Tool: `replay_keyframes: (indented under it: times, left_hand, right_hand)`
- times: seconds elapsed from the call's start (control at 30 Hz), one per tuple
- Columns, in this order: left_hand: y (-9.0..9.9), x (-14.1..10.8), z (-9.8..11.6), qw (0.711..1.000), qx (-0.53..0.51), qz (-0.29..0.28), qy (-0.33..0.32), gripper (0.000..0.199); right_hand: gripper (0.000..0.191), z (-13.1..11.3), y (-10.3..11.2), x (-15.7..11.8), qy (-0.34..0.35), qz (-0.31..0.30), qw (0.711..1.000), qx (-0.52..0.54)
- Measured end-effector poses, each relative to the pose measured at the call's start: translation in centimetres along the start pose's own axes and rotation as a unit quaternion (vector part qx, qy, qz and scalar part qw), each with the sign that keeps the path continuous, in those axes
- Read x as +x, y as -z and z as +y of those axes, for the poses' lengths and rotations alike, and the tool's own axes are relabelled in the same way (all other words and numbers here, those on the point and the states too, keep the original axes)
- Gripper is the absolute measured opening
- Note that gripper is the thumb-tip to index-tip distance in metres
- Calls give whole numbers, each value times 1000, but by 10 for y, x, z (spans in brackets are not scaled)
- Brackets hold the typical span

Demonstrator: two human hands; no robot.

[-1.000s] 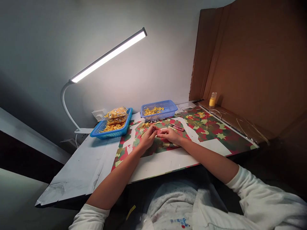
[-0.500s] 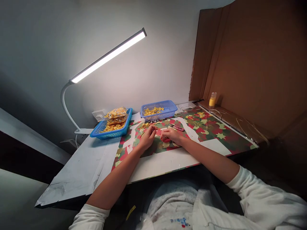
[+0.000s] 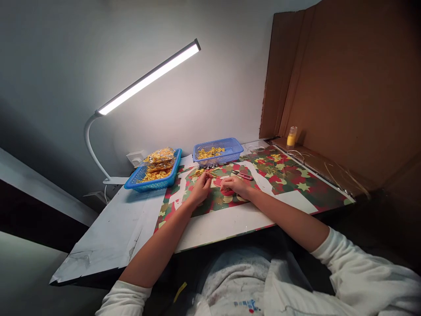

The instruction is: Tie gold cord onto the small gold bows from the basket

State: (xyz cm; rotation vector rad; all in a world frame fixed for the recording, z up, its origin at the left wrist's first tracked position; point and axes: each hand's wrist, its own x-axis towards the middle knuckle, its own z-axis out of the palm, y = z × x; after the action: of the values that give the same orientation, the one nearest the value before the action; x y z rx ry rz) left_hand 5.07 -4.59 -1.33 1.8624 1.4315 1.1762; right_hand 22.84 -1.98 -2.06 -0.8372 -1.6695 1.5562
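Observation:
My left hand (image 3: 201, 189) is low over the patterned mat, its thumb and fingers pinched together beside a small pile of thin gold-coloured pieces (image 3: 196, 173). Whatever it pinches is too small to make out. A short gap to the right, my right hand (image 3: 234, 186) is closed with its fingertips pointing down. Something red shows beneath those fingers, and I cannot tell whether it is held or lies on the mat. Just beyond the right hand lie pink-handled thread snips (image 3: 242, 175). Small dark shiny beads (image 3: 208, 167) sit in a row behind the gold pieces.
A blue basket (image 3: 153, 186) holds yellow-gold bows, some bagged. Another blue basket (image 3: 234, 151) at the back has gold bows too. A lit lamp (image 3: 149, 79) leans overhead. Right stand a yellow-filled bottle (image 3: 291, 137) and a cardboard wall (image 3: 345, 87). Threads lie on the camouflage mat (image 3: 302, 187).
My left hand has moved slightly left, away from the right hand, opening a gap between the fingertips. My right hand stays almost in place.

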Motion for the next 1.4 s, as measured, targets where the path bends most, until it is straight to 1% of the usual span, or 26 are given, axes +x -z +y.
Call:
replay_keyframes:
  times: [0.27,0.4,0.47,0.53,0.6,0.67,0.73,0.77,0.8,0.87,1.0,1.07,1.23,1.4]
  left_hand:
    - [2,1,0,999,24,5,26,3]
    - [2,1,-2,998,58,8,20,5]
    - [2,1,-5,997,81,-3,17,6]
    - [2,0,-6,995,99,-28,9,7]
    - [3,-1,-5,992,117,-36,-24,6]
    - [5,-4,-1,985,141,-14,-97,8]
    - [6,-7,6,968,167,9,-187,10]
    - [6,-9,9,958,179,11,-225,9]
    - [6,-10,11,947,194,11,-255,7]
    - [4,-12,14,929,221,17,-296,8]
    - [-1,-12,12,911,241,60,-330,11]
    - [-1,-11,10,904,240,70,-347,12]
    - [-2,-10,10,890,242,75,-379,13]
    - [-3,-9,8,895,241,57,-370,16]
  right_hand:
    - [15,1,2,0,17,-10,1000,-5]
    - [16,2,2,-1,15,-9,1000,-7]
    - [16,1,2,-1,12,-6,1000,-8]
    - [16,0,2,0,11,-4,1000,-6]
    - [15,0,1,0,6,0,1000,-4]
    - [15,1,1,1,-1,6,1000,0]
    - [15,2,1,2,0,12,1000,-3]
    - [15,2,1,2,5,13,1000,-6]
    - [15,3,1,2,10,11,1000,-7]
    - [16,4,1,2,12,5,1000,-5]
    - [16,6,2,3,13,5,1000,-2]
    - [15,6,2,3,21,6,1000,-7]
    - [17,5,2,3,20,18,999,-23]
    - [16,4,2,3,16,23,999,-20]
